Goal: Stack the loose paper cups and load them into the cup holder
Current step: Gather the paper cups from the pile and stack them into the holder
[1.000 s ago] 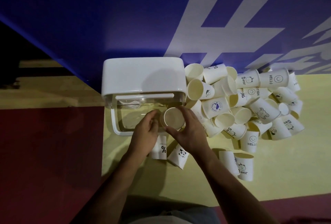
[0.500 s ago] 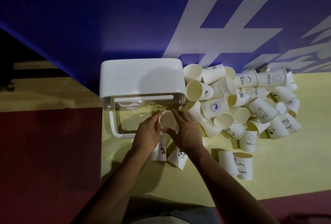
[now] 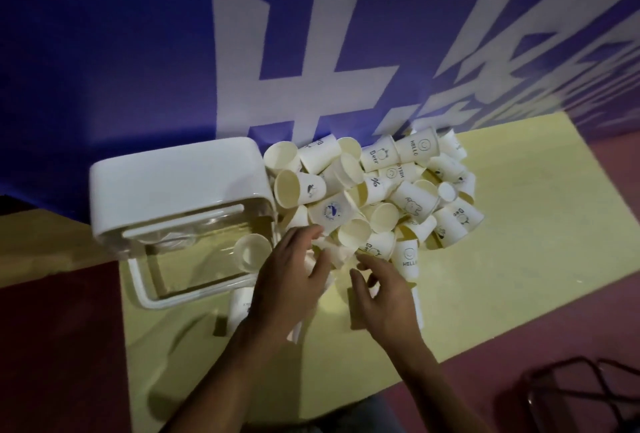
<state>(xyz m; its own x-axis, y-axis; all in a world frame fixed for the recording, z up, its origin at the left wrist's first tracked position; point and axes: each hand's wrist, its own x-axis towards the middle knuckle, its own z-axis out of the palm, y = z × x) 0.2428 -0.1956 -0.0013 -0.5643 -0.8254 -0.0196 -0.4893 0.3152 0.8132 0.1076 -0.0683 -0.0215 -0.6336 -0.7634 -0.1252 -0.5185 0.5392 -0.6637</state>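
Both hands hover spread and empty—left hand (image 3: 291, 280), right hand (image 3: 381, 289)—at the near edge of the loose cup pile (image 3: 381, 197) mid-mat, one cup (image 3: 252, 252) already in the clear holder (image 3: 180, 211) at the mat's left edge—next likely gathering cups to nest.

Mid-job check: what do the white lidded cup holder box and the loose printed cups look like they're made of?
White lidded cup holder box: apparently moulded plastic, a glossy opaque lid over a clear body, since the yellow table shows through its walls. Loose printed cups: look like matte white paper with cream insides, thin rolled rims and printed motifs. Blur leaves any coating unclear.
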